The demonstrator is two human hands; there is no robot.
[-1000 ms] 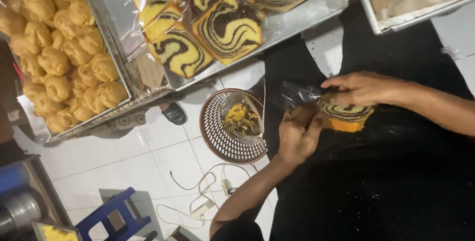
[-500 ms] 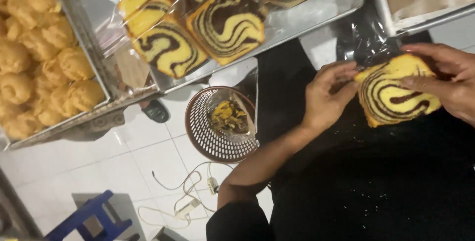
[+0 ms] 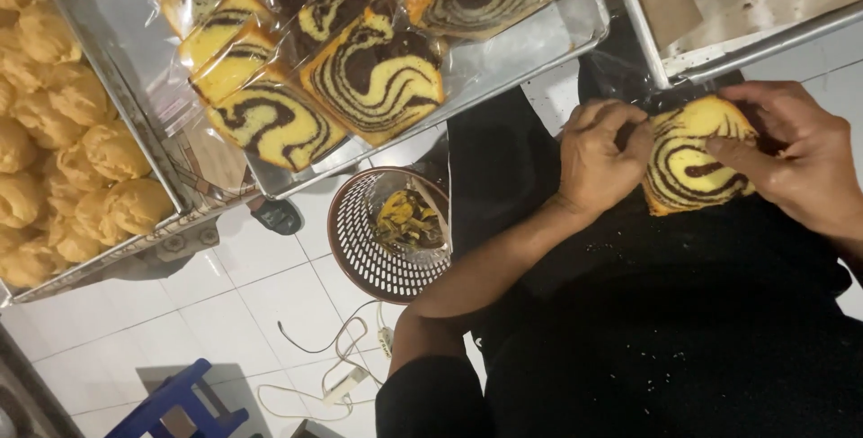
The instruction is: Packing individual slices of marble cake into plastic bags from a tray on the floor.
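Note:
A marbled yellow-and-brown cake slice [image 3: 692, 164] rests over my black-clothed lap, held between both hands. My left hand [image 3: 598, 159] pinches its left edge, fingers curled around crinkled clear plastic wrap [image 3: 629, 78] that rises above the slice. My right hand [image 3: 796, 164] covers the right side, with its fingers laid across the top face. Whether the slice sits inside the plastic, I cannot tell.
A metal tray [image 3: 548, 38] of several wrapped marble cake slices [image 3: 373, 74] lies upper middle. Further left is a tray of round golden pastries [image 3: 81, 159], and upper right a paper-lined tray [image 3: 719, 60]. On the white tiled floor are a brown mesh basket [image 3: 360, 254], cables [image 3: 337, 357] and a blue stool [image 3: 175, 402].
The cake slice has turned so its marbled face shows and has risen toward the trays. My left hand moved from below it to its left edge; in the last half second little changed.

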